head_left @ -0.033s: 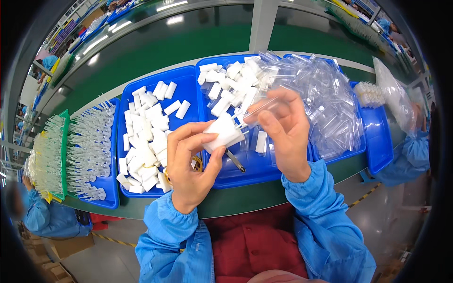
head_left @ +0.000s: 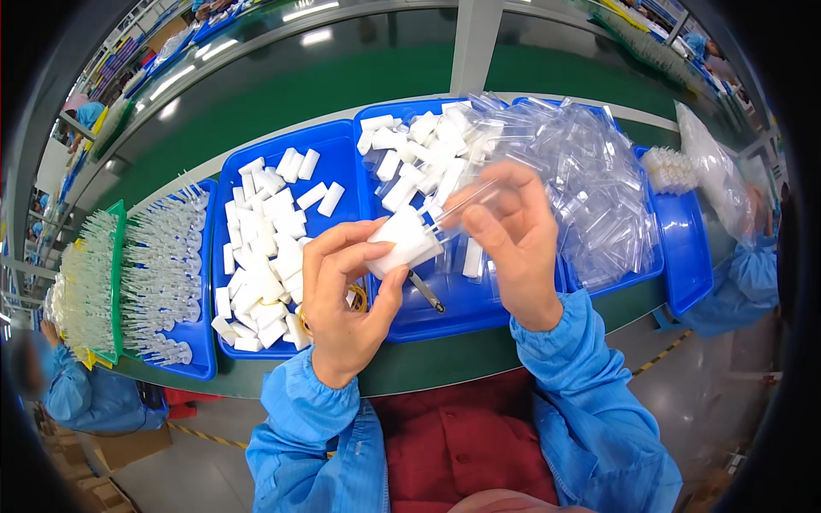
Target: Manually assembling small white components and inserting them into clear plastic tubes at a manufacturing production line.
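My left hand (head_left: 352, 295) is closed round a white plug adapter (head_left: 404, 239), its two prongs pointing to the right. Between the thumb and fingers of my right hand (head_left: 517, 244) is a clear plastic sleeve (head_left: 470, 203), its near end beside the prongs; whether they touch I cannot tell. Below the adapter a small metal tool (head_left: 426, 291) sticks out under my left hand, its other end hidden. Yellow rubber bands (head_left: 359, 297) show by the left fingers. A white block (head_left: 472, 257) lies in the blue tray (head_left: 410, 327) under my hands.
Left, a blue tray (head_left: 342, 139) holds many white blocks. Clear sleeves (head_left: 599, 197) fill the right tray. Further left stand trays of upright translucent parts (head_left: 167, 265). A small blue tray (head_left: 687, 256) with white pieces sits far right. People in blue work at both sides.
My right hand has shifted very slightly, and the clear sleeve's angle has changed a little near the prongs. My left hand and the adapter stay put.
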Motion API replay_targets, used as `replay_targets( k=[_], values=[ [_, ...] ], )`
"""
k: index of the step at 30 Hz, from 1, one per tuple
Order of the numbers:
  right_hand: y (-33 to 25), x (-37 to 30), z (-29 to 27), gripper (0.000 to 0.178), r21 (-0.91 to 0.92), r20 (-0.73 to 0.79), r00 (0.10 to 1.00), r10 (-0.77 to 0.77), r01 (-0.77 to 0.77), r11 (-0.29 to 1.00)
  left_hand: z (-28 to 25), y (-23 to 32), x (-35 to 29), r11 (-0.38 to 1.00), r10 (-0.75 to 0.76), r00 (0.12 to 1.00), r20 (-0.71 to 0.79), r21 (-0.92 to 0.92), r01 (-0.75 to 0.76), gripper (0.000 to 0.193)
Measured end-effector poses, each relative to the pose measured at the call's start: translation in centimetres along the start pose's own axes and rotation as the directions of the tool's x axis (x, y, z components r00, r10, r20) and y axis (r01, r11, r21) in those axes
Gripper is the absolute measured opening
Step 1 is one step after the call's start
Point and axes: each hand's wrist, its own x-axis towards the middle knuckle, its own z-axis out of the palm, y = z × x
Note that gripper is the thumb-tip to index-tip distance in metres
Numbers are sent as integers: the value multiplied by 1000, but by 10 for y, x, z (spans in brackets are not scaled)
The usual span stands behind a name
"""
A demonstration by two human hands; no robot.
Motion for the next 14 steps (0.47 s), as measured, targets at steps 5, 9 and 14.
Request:
replay_targets(
  k=[5,9,14],
  values=[
    [9,-2,1,37,-110,112,991,-68,80,991,1,-1,-1,1000,16,1000,-5,-12,-16,34],
    [13,-3,1,39,-157,111,986,-124,140,978,0,0,-1,998,17,1000,15,65,-18,34],
    [16,-7,3,40,-159,138,981,-137,158,975,-5,-1,-2,987,41,998,54,150,-49,37]
  ],
)
